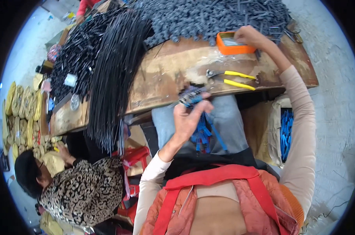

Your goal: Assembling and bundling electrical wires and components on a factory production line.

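Observation:
In front of my lap, my left hand (pixel 189 117) is closed round a bundle of thin blue strips (pixel 203 133). The dark ends of the bundle stick up above my fingers, and the strips hang down below. My right hand (pixel 250 36) dips into an orange rectangular box (pixel 235 50) on the table, its fingers bent together; what they pinch, if anything, is too small to make out. Small pale pieces (pixel 228 40) lie inside this box. Pliers with yellow handles (pixel 240 84) rest on the wood between the box and the table's near edge, their jaws pointing left.
A large pile of grey parts (pixel 209 19) covers the table's far side. Long black rods (pixel 117 74) overhang the near edge at left. A sack of blue strips (pixel 277 129) stands at right. Another person (pixel 83 184) sits at my left, with stacked packages (pixel 25 105) beyond.

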A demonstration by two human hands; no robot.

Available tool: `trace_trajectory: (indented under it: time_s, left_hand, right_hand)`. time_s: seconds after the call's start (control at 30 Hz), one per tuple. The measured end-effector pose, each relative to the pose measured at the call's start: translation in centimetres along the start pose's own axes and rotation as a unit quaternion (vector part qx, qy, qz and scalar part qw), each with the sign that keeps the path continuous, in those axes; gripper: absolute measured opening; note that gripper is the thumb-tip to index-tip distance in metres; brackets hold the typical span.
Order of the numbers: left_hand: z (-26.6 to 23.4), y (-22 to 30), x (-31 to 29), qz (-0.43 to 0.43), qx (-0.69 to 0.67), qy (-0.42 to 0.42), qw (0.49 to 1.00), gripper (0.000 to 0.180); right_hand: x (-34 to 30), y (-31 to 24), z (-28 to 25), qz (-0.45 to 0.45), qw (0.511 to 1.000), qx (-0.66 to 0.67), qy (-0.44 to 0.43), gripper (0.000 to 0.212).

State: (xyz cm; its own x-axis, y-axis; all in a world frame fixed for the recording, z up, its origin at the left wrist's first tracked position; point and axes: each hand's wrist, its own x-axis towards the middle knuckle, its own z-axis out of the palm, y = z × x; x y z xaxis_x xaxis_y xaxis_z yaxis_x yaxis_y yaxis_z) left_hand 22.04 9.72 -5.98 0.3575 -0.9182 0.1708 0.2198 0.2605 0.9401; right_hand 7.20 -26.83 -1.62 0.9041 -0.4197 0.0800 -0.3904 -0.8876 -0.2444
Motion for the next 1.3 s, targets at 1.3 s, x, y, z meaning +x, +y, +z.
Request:
trace_trajectory:
  time_s: [1.3]
  left_hand:
    - [-2.7,1.5,0.3,-0.005,0.018,-0.099,0.995,0.018]
  right_hand:
    - [-11.9,-25.0,-0.2,-0.094,0.972,0.146,0.155,0.053]
